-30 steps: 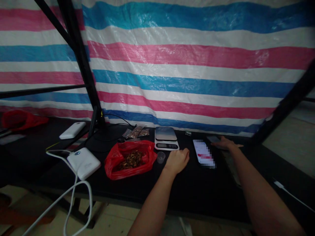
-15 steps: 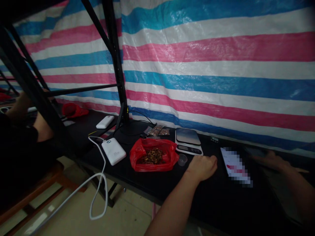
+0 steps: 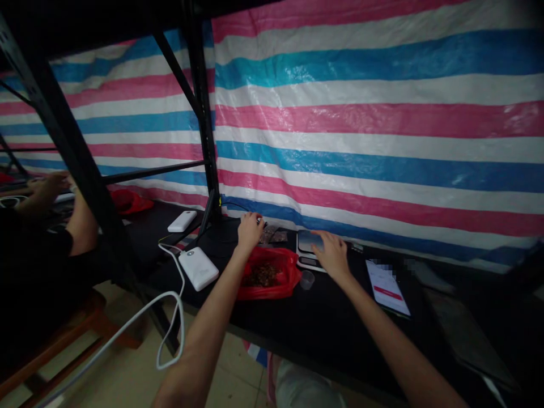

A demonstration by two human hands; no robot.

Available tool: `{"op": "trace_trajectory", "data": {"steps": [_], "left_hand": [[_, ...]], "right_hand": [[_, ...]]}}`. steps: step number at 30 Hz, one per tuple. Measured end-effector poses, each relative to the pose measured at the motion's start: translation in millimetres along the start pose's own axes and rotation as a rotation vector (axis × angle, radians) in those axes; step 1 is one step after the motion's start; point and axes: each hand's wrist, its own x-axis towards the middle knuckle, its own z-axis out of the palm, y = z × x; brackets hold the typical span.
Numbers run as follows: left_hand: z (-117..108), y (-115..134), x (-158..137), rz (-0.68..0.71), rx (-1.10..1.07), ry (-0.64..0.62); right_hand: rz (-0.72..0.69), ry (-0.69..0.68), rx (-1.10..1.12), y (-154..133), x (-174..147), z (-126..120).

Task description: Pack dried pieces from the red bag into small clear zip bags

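My left hand (image 3: 250, 231) reaches past the red plastic bag (image 3: 293, 277), its fingers curled by a small dark item I cannot make out. Close to it lie small clear packets (image 3: 274, 234) with brownish contents. The open bag holds a heap of small brown dried pieces (image 3: 264, 276). My right hand (image 3: 334, 254) rests over the white digital kitchen scale (image 3: 302, 258), fingers apart and touching the silver weighing plate (image 3: 306, 242). Part of the scale is hidden under that hand. A small clear plastic cup (image 3: 306, 280) stands between the bag and my right forearm.
On the black table (image 3: 314, 323), a phone (image 3: 386, 288) and a dark flat tablet-like slab (image 3: 467, 334) lie at right. White power banks (image 3: 199, 268) sit at left, with a white cable (image 3: 181, 317) looping off the edge. A black metal post (image 3: 207, 136) rises behind; another person's arm (image 3: 83, 221) is far left.
My left hand has come in from the table front to the packets behind the bag. My right hand has moved left from beyond the phone onto the scale. The view has tilted up.
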Motion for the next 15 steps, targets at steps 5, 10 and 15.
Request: {"op": "trace_trajectory", "data": {"steps": [5, 10, 15], "left_hand": [[15.3, -74.2, 38.1, -0.180, 0.148, -0.276], [36.4, -93.6, 55.1, -0.121, 0.107, -0.393], [55.9, -87.1, 65.7, -0.141, 0.014, -0.472]], "right_hand": [[-0.096, 0.151, 0.214, -36.2, -8.5, 29.8], [-0.124, 0.172, 0.255, -27.8, -13.2, 40.5], [-0.153, 0.165, 0.244, -31.5, -17.6, 33.9]]}}
